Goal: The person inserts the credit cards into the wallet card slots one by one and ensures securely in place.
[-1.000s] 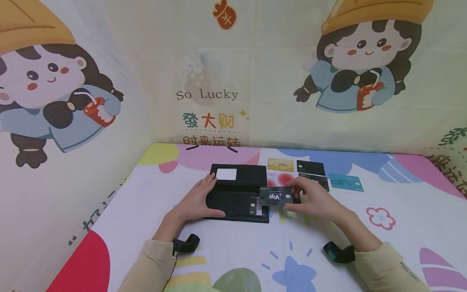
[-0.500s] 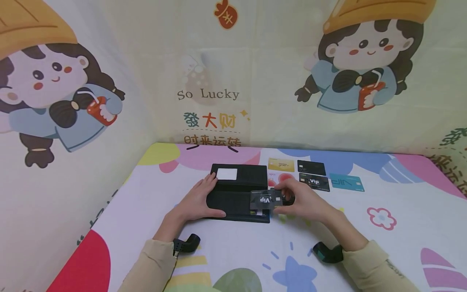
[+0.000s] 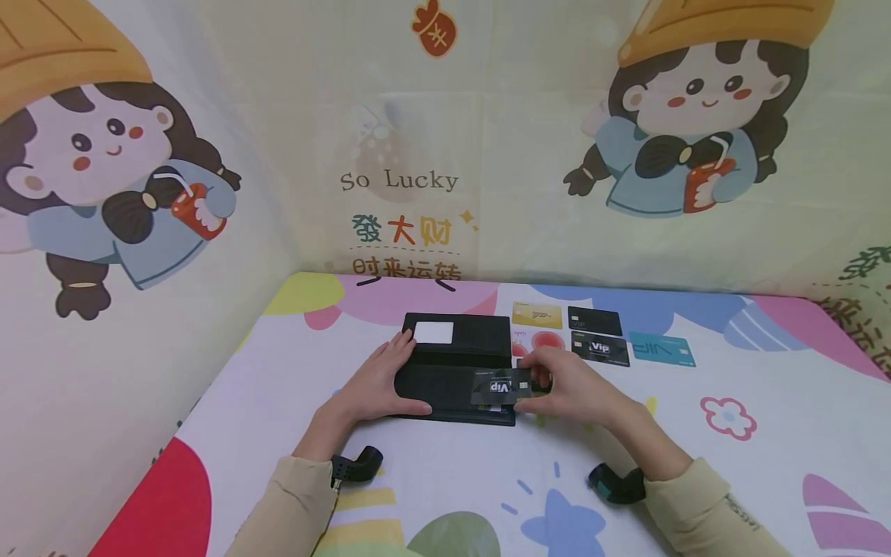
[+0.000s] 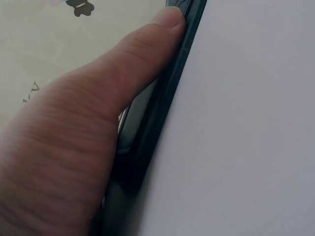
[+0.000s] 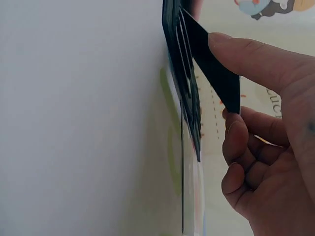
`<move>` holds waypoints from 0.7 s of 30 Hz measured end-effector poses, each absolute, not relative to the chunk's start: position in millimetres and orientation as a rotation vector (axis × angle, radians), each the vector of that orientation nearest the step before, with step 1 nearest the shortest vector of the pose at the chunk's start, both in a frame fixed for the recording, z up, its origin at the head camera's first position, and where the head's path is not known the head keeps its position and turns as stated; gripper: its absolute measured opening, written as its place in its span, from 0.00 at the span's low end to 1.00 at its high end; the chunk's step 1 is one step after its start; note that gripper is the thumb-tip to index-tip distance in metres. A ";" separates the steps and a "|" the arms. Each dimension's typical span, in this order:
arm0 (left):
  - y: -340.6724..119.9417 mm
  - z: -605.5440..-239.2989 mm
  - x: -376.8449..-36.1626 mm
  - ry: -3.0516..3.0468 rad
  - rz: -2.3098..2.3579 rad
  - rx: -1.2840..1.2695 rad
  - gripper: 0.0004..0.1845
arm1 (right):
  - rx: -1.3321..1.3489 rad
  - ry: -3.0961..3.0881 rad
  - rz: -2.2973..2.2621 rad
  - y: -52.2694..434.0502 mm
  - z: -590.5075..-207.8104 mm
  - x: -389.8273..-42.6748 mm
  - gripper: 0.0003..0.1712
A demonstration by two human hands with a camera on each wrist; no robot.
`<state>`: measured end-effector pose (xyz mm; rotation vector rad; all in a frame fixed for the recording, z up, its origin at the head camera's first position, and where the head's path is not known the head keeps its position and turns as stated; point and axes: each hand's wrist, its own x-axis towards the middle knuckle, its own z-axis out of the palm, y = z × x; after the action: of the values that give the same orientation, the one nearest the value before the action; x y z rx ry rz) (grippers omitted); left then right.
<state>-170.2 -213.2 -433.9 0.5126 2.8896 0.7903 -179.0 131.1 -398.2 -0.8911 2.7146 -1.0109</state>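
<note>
My left hand (image 3: 379, 383) lies flat with straight fingers on the left half of the open black wallet (image 3: 455, 370), pinning it to the worktop (image 3: 445, 472); I'd keep that pressure steady so the slots don't shift. My right hand (image 3: 567, 387) pinches the black Vip card (image 3: 500, 386) by its right end, its left end over the wallet's lower right pocket. Best to hold the card low and square to the slot. Four more cards (image 3: 602, 335) lie beyond the right hand.
</note>
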 end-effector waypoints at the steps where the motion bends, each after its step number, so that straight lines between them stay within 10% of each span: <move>1: -213.0 -433.7 -170.1 2.890 0.789 0.511 0.66 | -0.891 2.713 -1.006 130.4 -397.9 -179.0 0.32; 21: -211.8 -432.1 -168.9 2.891 0.785 0.505 0.66 | -0.901 2.664 -1.014 122.5 -399.5 -180.2 0.31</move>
<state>-168.9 -211.8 -432.1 0.5051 2.8914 0.7850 -180.2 122.5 -399.5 -0.9014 2.6643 -1.0142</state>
